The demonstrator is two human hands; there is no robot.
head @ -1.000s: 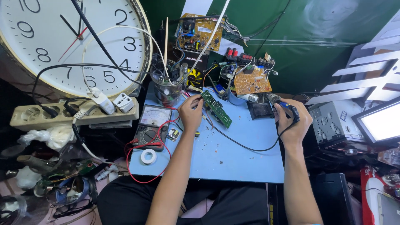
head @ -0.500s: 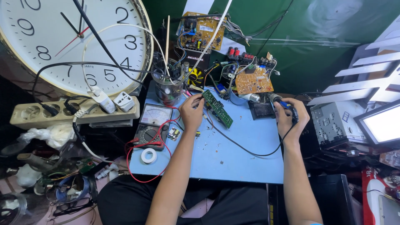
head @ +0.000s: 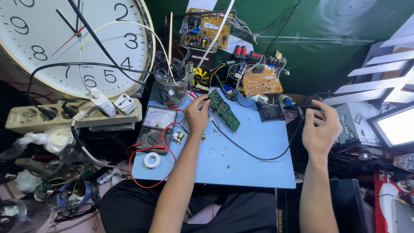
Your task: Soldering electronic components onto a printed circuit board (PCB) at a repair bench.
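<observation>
Blue work mat (head: 250, 159) matt, smooth; green circuit board (head: 224, 110) glossy; clear jar (head: 171, 92) shiny; power strip (head: 73, 115) cream plastic.

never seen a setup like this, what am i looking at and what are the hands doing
One view, from a camera worn on a person's head, looking down at a blue work mat. These are bare hands, no machine. The left hand steadies a long green circuit board, tilted on the mat. The right hand is at the mat's right edge, by a soldering iron and its black cable; its grip is unclear. Also there: an analog meter with red leads, a solder roll, a wall clock, a power strip.
</observation>
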